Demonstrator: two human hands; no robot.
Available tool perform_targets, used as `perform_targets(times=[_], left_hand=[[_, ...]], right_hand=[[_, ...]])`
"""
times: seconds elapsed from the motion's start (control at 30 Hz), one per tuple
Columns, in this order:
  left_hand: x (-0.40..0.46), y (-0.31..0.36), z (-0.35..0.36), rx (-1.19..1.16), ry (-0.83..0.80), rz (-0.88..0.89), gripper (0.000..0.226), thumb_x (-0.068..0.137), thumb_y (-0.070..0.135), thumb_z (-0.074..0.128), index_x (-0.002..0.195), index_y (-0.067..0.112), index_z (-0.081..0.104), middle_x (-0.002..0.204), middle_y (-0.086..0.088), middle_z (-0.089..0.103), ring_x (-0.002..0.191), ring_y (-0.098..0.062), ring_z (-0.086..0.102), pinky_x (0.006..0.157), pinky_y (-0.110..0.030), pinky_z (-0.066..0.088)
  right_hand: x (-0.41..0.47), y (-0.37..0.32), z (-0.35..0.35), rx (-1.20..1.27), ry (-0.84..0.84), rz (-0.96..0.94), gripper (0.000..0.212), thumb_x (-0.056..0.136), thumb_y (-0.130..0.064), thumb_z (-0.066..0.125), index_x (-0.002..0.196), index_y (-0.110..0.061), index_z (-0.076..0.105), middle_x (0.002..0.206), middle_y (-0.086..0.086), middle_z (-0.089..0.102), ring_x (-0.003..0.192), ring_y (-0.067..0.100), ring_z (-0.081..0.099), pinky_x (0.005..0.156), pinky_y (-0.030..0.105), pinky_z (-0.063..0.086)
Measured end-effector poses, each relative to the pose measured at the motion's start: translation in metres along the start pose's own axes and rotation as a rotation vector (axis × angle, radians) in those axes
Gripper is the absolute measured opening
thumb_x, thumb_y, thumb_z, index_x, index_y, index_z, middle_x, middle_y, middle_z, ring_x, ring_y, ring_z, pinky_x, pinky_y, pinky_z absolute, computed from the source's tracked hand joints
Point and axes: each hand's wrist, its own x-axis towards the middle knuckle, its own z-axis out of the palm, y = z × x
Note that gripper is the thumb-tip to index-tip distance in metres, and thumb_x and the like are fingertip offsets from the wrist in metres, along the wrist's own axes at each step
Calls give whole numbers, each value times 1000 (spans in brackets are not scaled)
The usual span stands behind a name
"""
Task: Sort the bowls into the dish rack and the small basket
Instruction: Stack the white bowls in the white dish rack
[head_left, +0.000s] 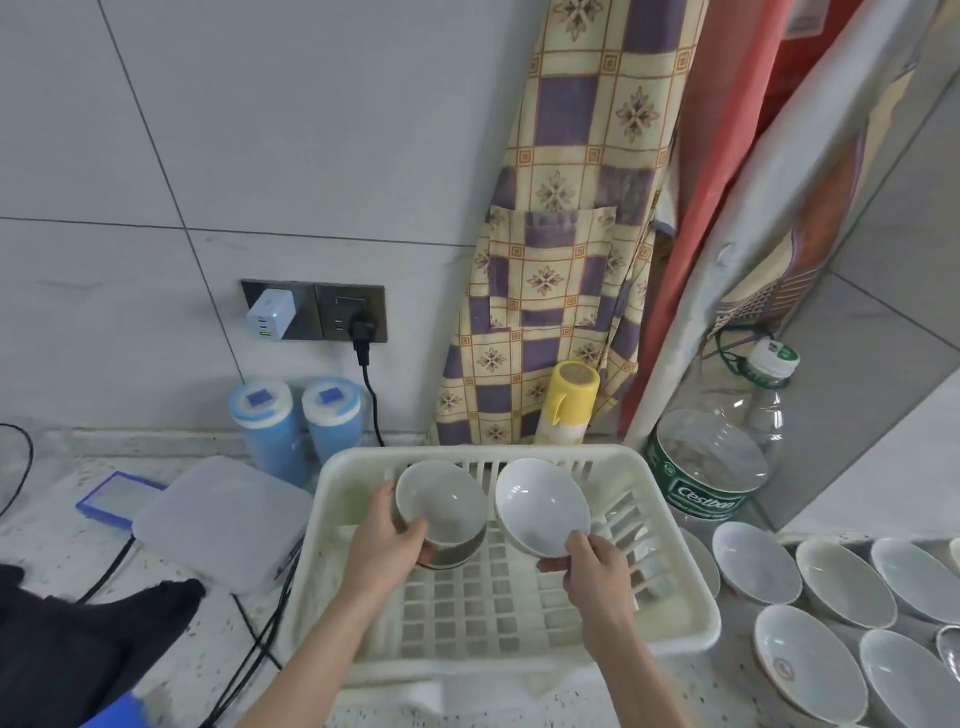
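A cream plastic dish rack (675, 613) stands on the counter in front of me. Over its far left part my left hand (384, 545) grips a deep white bowl (441, 501), tilted toward me, with its base low in the rack. My right hand (592, 566) pinches the near rim of a wider white bowl (540, 504), tilted and held over the rack's far middle. Several more white bowls (841, 582) lie on the counter to the right of the rack.
A big clear water bottle (711, 467) and a yellow-capped can (569, 400) stand behind the rack. A lidded plastic box (218, 519), two blue tubs (296, 421) and cables lie to the left. A dark cloth (67, 639) covers the near left corner.
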Motion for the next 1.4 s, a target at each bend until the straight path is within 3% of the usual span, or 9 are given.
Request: perform_targets(times=[0.17,0.33,0.5,0.6,0.7,0.93,1.07,1.23,1.4], left_hand=[[8,-6,-1,-24,-44,-15,46,90,5,55,122,36,41,93,-5,73,58,-15,73,47,-13,49],[12,-15,1,40,-66,-9,39,93,6,44,123,30,50,78,-3,74,55,-17,72,57,-29,50],[14,-16,1,231,-119,49,37,95,6,39,127,21,50,78,-2,68,52,-14,70,41,-14,41],[11,-15,-1,273,-135,61,48,97,9,41,143,23,41,82,0,67,53,-5,69,43,-9,40],[10,-17,-4,345,-141,64,61,98,13,43,155,23,25,67,3,61,47,4,61,43,-9,39],[9,-19,-4,454,-136,71,74,97,13,41,158,29,2,79,-4,71,66,-18,70,67,-32,57],[13,-23,-3,384,-87,88,67,98,17,40,157,33,12,87,-4,72,70,-22,71,76,-39,58],[17,-23,-2,256,69,87,39,102,21,35,136,18,55,109,-10,72,101,-31,67,94,-44,51],[14,-21,-5,165,92,70,49,100,46,39,138,17,53,121,-10,68,116,-30,60,100,-43,45]], right_hand=[[7,4,11,43,1,19,21,93,-12,42,93,-12,63,61,9,71,45,11,36,46,23,35],[15,8,20,58,-30,45,22,93,-11,41,95,-9,63,60,7,68,41,8,32,40,19,31],[21,7,26,24,-85,36,25,92,-11,40,97,-8,65,61,6,70,45,9,30,43,19,30],[21,7,30,39,-103,47,25,92,-9,40,98,-6,64,60,5,69,45,10,29,41,19,29],[20,5,32,24,-131,48,24,93,-9,39,97,-8,63,59,3,68,43,8,29,42,19,30],[23,-6,41,-63,-238,3,26,93,-11,39,98,-12,64,61,2,68,37,1,37,47,17,32],[25,-11,53,-125,-305,-13,25,94,-10,38,93,-13,63,59,2,67,36,-4,45,52,19,32],[28,-12,63,-239,-321,-7,24,92,-10,39,86,-9,63,57,0,68,42,-1,49,58,22,38],[26,-13,69,-304,-368,34,23,88,-7,41,83,-8,63,57,2,69,35,5,36,41,18,30]])
